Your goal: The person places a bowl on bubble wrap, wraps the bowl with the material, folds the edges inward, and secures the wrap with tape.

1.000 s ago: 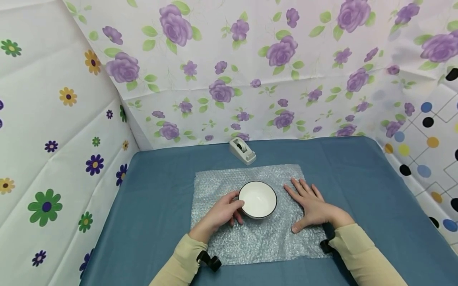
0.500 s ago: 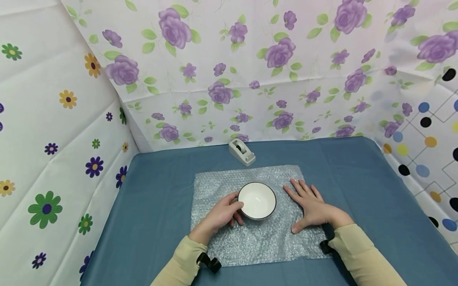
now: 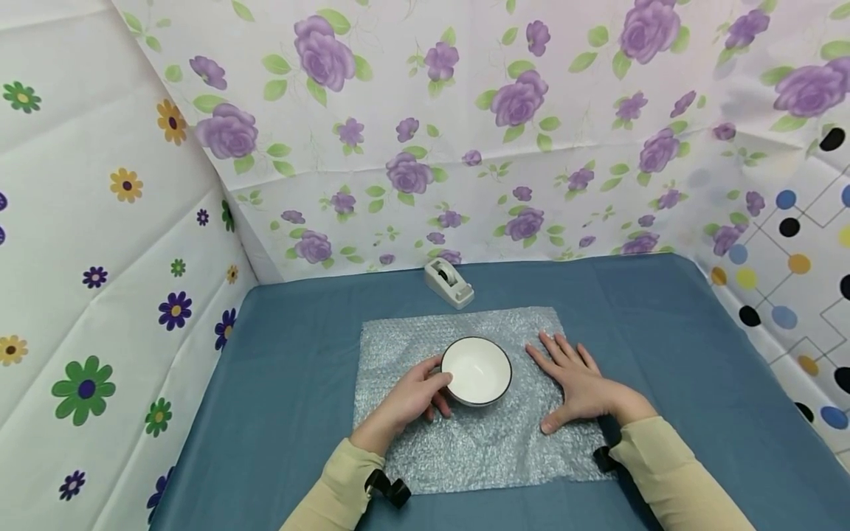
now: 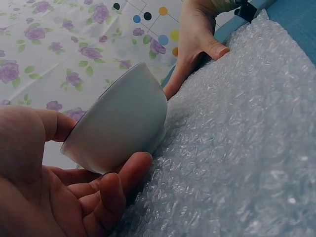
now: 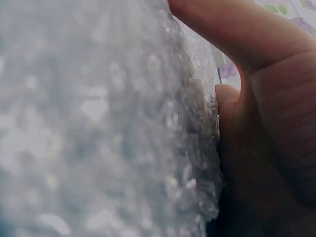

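Observation:
A white bowl (image 3: pixel 477 372) with a dark rim sits upright near the middle of a sheet of bubble wrap (image 3: pixel 478 457). My left hand (image 3: pixel 413 394) holds the bowl at its left side, thumb over the rim and fingers against the outer wall. In the left wrist view the bowl (image 4: pixel 123 118) shows its plain outside, with the fingers low along it. To the right, my right hand (image 3: pixel 581 383) lies with fingers spread on the right part of the bubble wrap. The right wrist view shows the thumb (image 5: pixel 237 29) close beside the wrap (image 5: pixel 98 123).
Behind the wrap stands a white tape dispenser (image 3: pixel 449 282). A blue cloth (image 3: pixel 285 383) covers the table. Flower-patterned sheeting (image 3: pixel 412 110) hangs at the back, with more patterned sheets at the left and right sides.

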Demonstrator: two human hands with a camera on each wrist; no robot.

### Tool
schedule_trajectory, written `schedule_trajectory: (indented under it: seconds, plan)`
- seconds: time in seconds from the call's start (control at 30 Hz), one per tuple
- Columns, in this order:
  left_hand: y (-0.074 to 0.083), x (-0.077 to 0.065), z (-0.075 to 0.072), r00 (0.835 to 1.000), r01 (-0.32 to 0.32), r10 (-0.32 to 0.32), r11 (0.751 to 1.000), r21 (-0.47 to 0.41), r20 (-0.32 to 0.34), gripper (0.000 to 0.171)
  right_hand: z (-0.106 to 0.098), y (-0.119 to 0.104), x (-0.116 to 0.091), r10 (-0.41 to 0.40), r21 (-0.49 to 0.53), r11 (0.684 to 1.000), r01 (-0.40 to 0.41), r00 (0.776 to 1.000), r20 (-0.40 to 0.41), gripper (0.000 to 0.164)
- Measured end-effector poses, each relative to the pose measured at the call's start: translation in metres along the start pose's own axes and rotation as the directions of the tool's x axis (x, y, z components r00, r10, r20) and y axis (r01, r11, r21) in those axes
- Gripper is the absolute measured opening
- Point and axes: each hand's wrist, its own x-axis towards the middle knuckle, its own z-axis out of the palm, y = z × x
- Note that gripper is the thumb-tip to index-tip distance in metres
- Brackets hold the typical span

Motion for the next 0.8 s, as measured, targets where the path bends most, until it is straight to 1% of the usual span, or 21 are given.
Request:
schedule_trajectory:
  seconds: [0.27,0.4,0.47,0.53,0.57,0.6,0.63,0.7,0.73,0.8]
  plan:
    - [0.002,-0.003,-0.003,0.999,0.019,-0.019,1.0,0.001,0.033,0.069,0.0,0.0,0.0,-0.001,-0.002,1.0,0.001,1.0,0.005,0.145]
    - [0.007,-0.004,-0.008,0.998,0.041,-0.042,0.999,0.024,0.042,0.069,0.0,0.0,0.001,-0.005,0.014,1.0,0.005,1.0,0.006,0.144]
    - [0.01,-0.006,-0.011,0.999,0.04,-0.041,0.997,0.067,0.02,0.068,0.0,0.001,0.001,-0.004,0.027,1.0,0.004,1.0,0.013,0.144]
    - [0.013,-0.009,-0.015,1.0,0.009,-0.005,0.989,0.146,-0.029,0.066,0.0,0.001,0.001,-0.001,0.029,1.0,0.0,1.0,0.019,0.144]
    - [0.014,-0.01,-0.017,0.998,-0.015,0.027,0.98,0.2,-0.059,0.063,0.0,0.001,0.001,0.0,0.031,1.0,-0.001,1.0,0.019,0.144]
    - [0.015,-0.011,-0.019,0.994,-0.038,0.065,0.964,0.265,-0.092,0.061,0.0,0.001,0.001,0.001,0.029,1.0,-0.002,1.0,0.019,0.144]
    - [0.016,-0.012,-0.02,0.987,-0.063,0.108,0.941,0.333,-0.119,0.058,0.0,0.001,0.001,0.002,0.027,1.0,-0.003,1.0,0.018,0.144]
    - [0.017,-0.012,-0.023,0.969,-0.097,0.189,0.881,0.463,-0.158,0.055,-0.001,0.001,0.002,-0.001,0.025,1.0,0.001,1.0,0.014,0.144]
    - [0.017,-0.011,-0.024,0.961,-0.11,0.224,0.85,0.515,-0.165,0.053,-0.001,0.001,0.002,-0.002,0.025,1.0,0.001,1.0,0.012,0.144]
    - [0.017,-0.012,-0.026,0.953,-0.119,0.262,0.788,0.604,-0.153,0.055,-0.001,0.001,0.002,-0.004,0.027,1.0,0.003,1.0,0.009,0.144]
